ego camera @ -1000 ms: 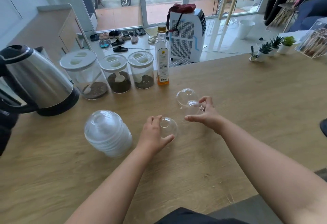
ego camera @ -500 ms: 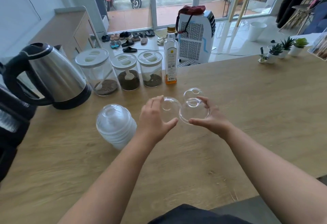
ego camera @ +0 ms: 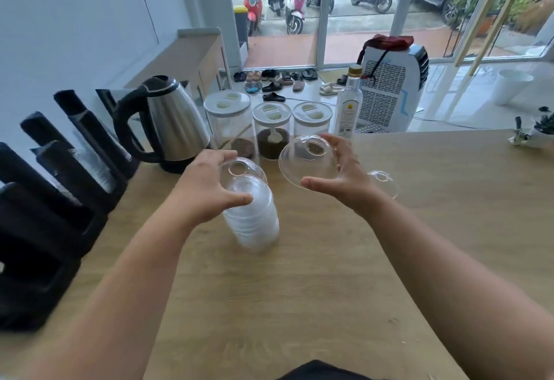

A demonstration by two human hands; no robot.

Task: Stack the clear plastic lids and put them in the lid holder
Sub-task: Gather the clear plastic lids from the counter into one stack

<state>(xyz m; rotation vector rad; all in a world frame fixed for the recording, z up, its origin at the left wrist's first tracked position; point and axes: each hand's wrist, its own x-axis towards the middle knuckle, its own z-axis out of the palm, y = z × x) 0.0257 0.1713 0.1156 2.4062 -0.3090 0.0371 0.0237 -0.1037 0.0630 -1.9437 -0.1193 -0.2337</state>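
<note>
The left hand (ego camera: 207, 187) holds a clear lid (ego camera: 244, 169) atop the lid stack (ego camera: 251, 217); the right hand (ego camera: 344, 175) grips another lid (ego camera: 305, 160) above the worktop (ego camera: 359, 259).

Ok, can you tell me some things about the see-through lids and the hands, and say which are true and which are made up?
1. The left hand holds a clear domed plastic lid over the stack of clear plastic lids. True.
2. The right hand is empty. False: it holds a second clear domed lid.
3. A third clear lid lies on the wooden counter. True.
4. The shiny steel kettle stands right of the stack. False: it stands left.
</note>
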